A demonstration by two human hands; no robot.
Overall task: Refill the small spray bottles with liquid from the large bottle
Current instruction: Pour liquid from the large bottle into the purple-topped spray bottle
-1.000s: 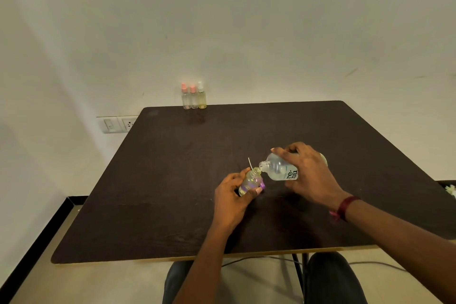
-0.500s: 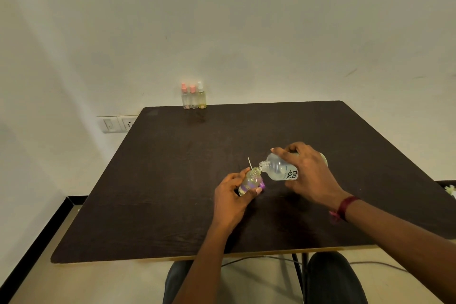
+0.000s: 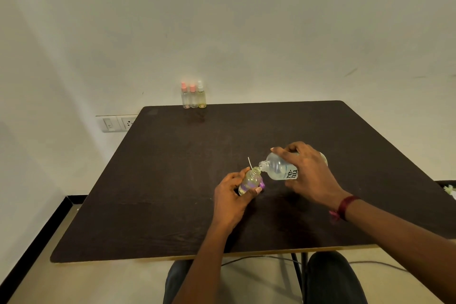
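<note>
My left hand point(image 3: 232, 195) curls round the uncapped small spray bottle point(image 3: 250, 179) above the desk point(image 3: 172, 180), leaning its neck toward the pour. My right hand point(image 3: 308, 175) grips the large bottle point(image 3: 278, 169), tipped nearly flat, its mouth right at that neck to limit spills. Three capped spray bottles point(image 3: 193, 96) stand at the far edge.

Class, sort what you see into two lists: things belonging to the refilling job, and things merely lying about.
Job: large bottle, tipped in the right hand; open small bottle, held by the left hand; three capped spray bottles at the far edge of the table.
Lying about: wall socket; cable under the table.
</note>
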